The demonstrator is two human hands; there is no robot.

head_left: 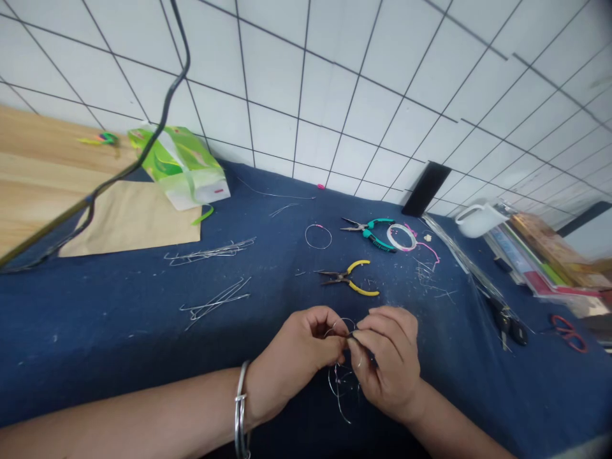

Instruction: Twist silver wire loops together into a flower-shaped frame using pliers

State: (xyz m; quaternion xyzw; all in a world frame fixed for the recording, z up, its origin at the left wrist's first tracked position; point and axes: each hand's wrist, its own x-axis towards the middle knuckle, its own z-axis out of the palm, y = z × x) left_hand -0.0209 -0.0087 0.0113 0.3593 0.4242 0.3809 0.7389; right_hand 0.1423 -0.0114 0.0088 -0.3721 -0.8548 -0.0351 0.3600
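Note:
Near the front of the blue cloth, my left hand (306, 344) and my right hand (389, 357) meet with fingertips pinched together. Between them is thin silver wire (333, 386), bent into curves that hang below the fingers. A small dark bit shows at the pinch, too small to name. Just beyond my hands lie yellow-handled pliers (354, 278), jaws pointing left. Behind those are teal-handled pliers (370, 233) and a wire ring (318, 237) with a pink spot on its rim. My fingers partly hide the wire.
Bent wire pieces lie in two bunches, a farther bunch (210, 252) and a nearer bunch (215, 303). A white spool (401, 237) with pink cord sits right of the pliers. Red-handled scissors (568, 333), a white mug (480, 220), a green packet (179, 162) and a black cable (167, 102) surround the area.

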